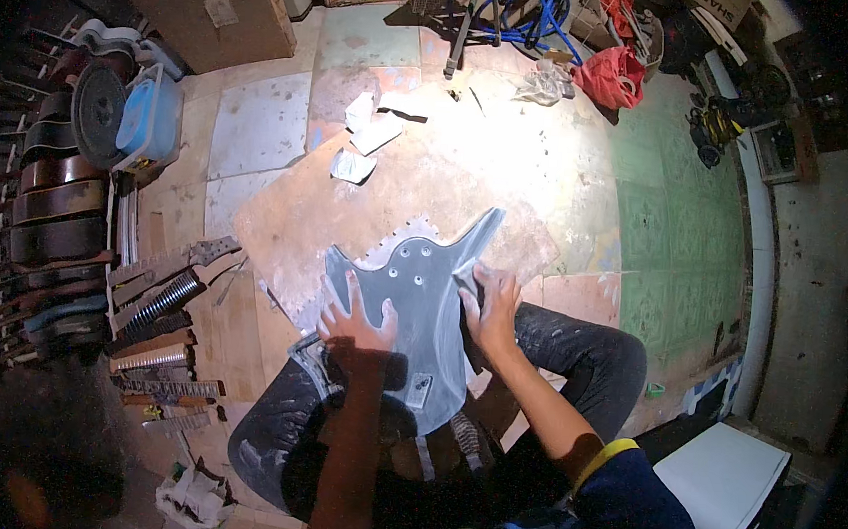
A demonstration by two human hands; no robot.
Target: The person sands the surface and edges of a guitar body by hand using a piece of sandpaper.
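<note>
A grey electric guitar body (417,335) with two horns, four small holes and a rectangular cavity lies across my legs, dusted with pale powder. My left hand (351,318) rests spread on its left side near the shorter horn, holding nothing. My right hand (490,310) is at the edge below the longer right horn, fingers bent around a small folded pale sheet (467,272), which looks like abrasive paper and presses on the body.
Guitars (59,210) stand racked along the left, beside assorted tools (163,305) and a blue container (137,119). Pale paper scraps (352,165) lie on a board ahead. A red bag (609,78) and blue tubing sit at the back; a white panel (714,481) is right.
</note>
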